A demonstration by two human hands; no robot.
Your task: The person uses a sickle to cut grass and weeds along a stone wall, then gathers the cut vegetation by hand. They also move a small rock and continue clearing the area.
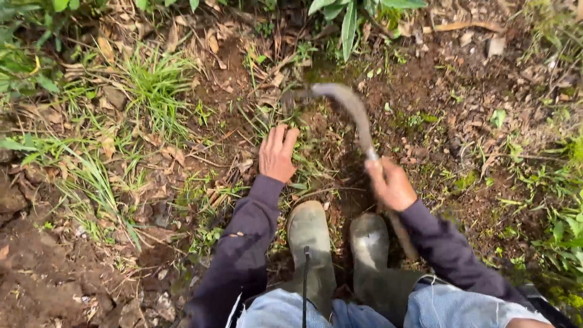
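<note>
A person crouched over a patch of ground, right hand [392, 184] clenched around the wooden handle of a sickle [355, 112], its curved blade blurred and angled toward the soil just ahead of the left hand [276, 153]. That hand lay open, fingers spread flat on low grass and dry leaves [267, 130], grasping nothing. Two muddy rubber boots [311, 243] stood between the dark sleeves, toes pointed at the cutting spot. Judging by the ground, the clearing looked partly done: dark bare soil [425, 91] showed around and to the right of the blade, strewn with short cut stems, while thick grass tufts [152, 85] stood uncut well to the left and broad-leaved weeds [349, 18] remained at the top edge. More green growth [559, 231] lined the right margin. Whether the blade tip touched the earth could not be told through the blur.
</note>
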